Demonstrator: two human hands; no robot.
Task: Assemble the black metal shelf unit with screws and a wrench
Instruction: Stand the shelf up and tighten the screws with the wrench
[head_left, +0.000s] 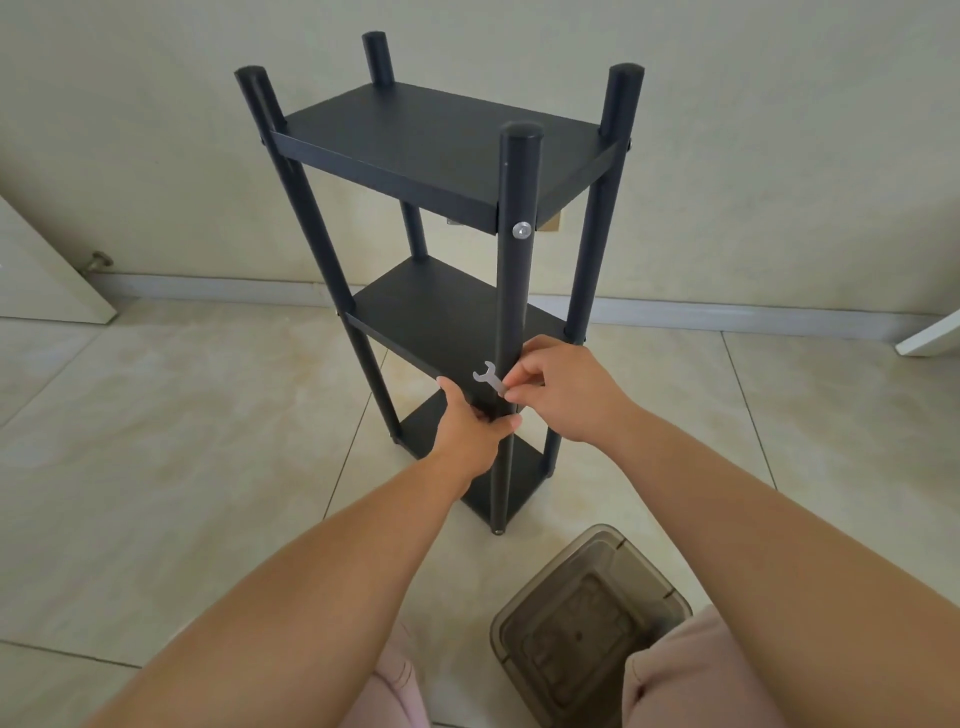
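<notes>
Standing upright on pale floor tiles (197, 415) near a cream wall (753, 156): black three-tier shelf unit (441, 140), four round posts rising above the top board. Pinched between thumb and curled fingers of the right hand (563, 387): a small silver wrench (488, 378), open jaw pointing up and left, held just left of the near post (511, 291) at the level of the middle shelf (415, 317). Wrapped around the near corner of that middle shelf and the same post from the left: the left hand (470, 423), fingers curled behind, thumb across the front. Higher on the near post, at the top shelf's edge: one silver screw head (521, 229). Not visible behind the hands: any screw at the middle joint. On the floor at near right, close to the post's foot: a smoky translucent plastic container (587, 623), open side up. At the bottom edge: pink fabric over the knees (691, 680). At far left: part of a white door (47, 270) with a metal stop fitting.
</notes>
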